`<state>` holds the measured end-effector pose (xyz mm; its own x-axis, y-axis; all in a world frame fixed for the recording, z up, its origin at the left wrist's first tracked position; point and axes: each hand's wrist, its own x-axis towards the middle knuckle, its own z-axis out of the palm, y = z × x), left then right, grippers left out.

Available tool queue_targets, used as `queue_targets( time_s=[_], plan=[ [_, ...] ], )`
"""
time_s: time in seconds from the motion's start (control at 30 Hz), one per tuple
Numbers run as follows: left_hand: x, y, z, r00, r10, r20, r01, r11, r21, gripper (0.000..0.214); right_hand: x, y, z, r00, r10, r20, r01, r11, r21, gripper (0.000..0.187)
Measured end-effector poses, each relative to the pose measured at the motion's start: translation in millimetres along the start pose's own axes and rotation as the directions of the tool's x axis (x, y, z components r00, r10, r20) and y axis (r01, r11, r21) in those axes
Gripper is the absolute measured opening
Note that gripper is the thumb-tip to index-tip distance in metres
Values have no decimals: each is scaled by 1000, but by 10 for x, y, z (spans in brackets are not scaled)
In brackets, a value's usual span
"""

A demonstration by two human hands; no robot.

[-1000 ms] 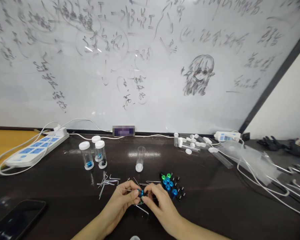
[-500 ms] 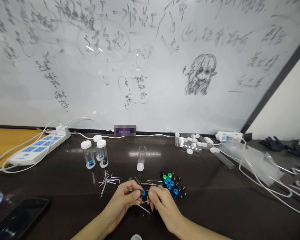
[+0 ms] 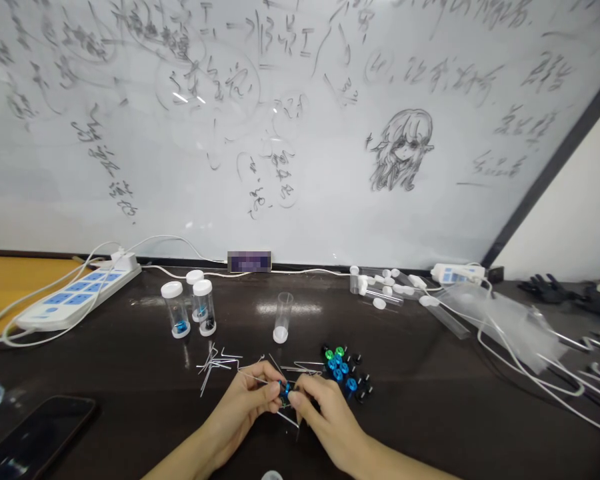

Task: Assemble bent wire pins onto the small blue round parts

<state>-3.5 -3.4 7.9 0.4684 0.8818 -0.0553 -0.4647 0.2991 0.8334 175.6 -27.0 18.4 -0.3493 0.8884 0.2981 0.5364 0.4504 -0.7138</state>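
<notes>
Near the front middle of the table, my left hand (image 3: 247, 400) is closed in a pinch on a small blue metal part (image 3: 284, 389). A thin L-shaped hex key (image 3: 254, 377) also runs out of its fingers to the left. From the other side, my right hand (image 3: 325, 417) has its thumb and forefinger closed against the same blue part. Fingertips cover most of it, so its exact form is hidden. Another thin metal rod (image 3: 287, 419) lies under the hands. Just right are loose blue washer-like parts (image 3: 351, 385), green ones (image 3: 339, 351) and black screws (image 3: 361, 395).
Hex keys (image 3: 215, 362) lie left of my hands. An open clear tube (image 3: 283, 317) stands ahead, and capped tubes (image 3: 176, 310) stand left of it. More tubes and white caps (image 3: 380, 303) lie back right. A phone (image 3: 40, 433), power strip (image 3: 75, 297) and plastic bag (image 3: 500, 320) flank them.
My right thumb and forefinger have moved slightly left, closing the gap to the blue part. My left hand has hardly moved.
</notes>
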Motion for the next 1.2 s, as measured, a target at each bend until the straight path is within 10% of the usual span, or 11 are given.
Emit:
queue_targets(
  time_s=[0.4,0.7,1.2],
  plan=[
    [-5,14,30,1000,-10,-13,10,1000,25,14,-2,50,24,999,9,-33,-3,984,176,45],
    [2,15,4,1000,4,-20,-4,1000,-3,11,2,-50,-7,998,-18,-53,23,995,100,14],
    [7,-13,20,1000,15,18,-15,1000,20,13,23,30,22,1000,12,16,-14,991,132,38]
  ],
)
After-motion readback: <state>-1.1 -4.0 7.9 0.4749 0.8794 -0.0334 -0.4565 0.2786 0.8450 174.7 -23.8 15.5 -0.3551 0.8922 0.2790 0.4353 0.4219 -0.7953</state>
